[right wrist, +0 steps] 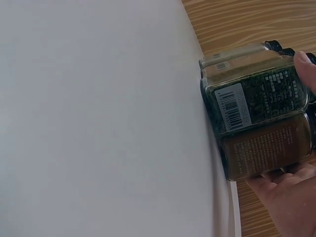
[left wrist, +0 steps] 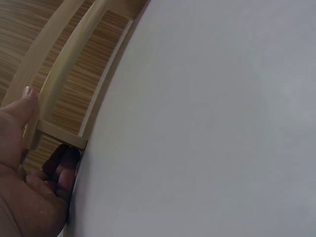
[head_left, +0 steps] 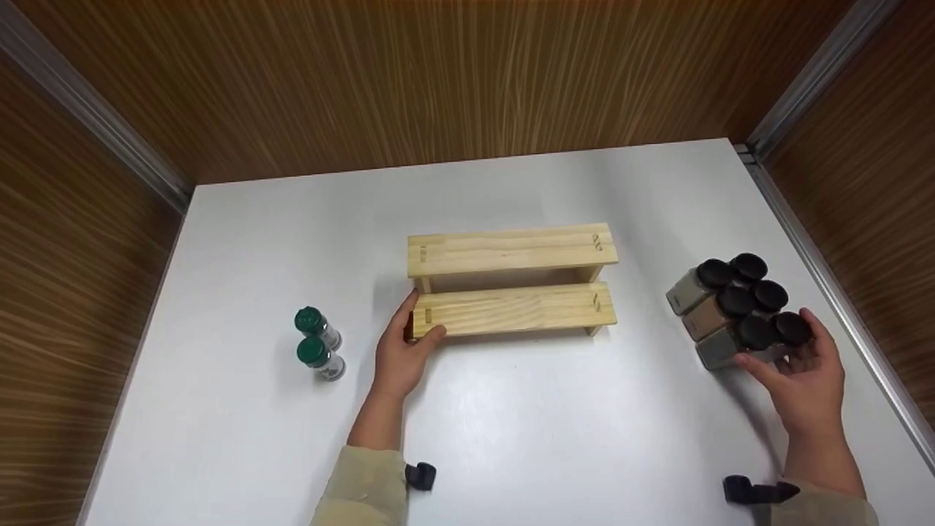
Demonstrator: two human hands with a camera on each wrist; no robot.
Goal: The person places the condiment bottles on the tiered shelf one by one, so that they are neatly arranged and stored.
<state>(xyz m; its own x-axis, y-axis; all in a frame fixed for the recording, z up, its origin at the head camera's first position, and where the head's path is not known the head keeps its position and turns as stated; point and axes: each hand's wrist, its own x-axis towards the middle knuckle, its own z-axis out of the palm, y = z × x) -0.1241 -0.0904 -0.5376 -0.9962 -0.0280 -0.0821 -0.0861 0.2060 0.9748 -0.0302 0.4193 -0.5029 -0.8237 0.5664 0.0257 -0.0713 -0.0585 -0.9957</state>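
Observation:
A two-step wooden shelf [head_left: 511, 310] stands in the middle of the white table. My left hand [head_left: 400, 358] grips the left end of its lower step, thumb on the top face and fingers around the side. At the right, several square glass spice jars [head_left: 705, 318] with black lids stand packed together. My right hand [head_left: 807, 387] holds the nearest jars, thumb on one side and fingers on the other. In the right wrist view, a jar of green herbs [right wrist: 256, 98] and a jar of brown powder [right wrist: 269, 148] lie between thumb and fingers.
Two small shakers with green lids [head_left: 313, 351] stand side by side left of the shelf. Wood-grain panels [head_left: 467, 80] enclose the table at the back, left and right. A metal rail [head_left: 825, 270] runs along the right edge, close to the jars.

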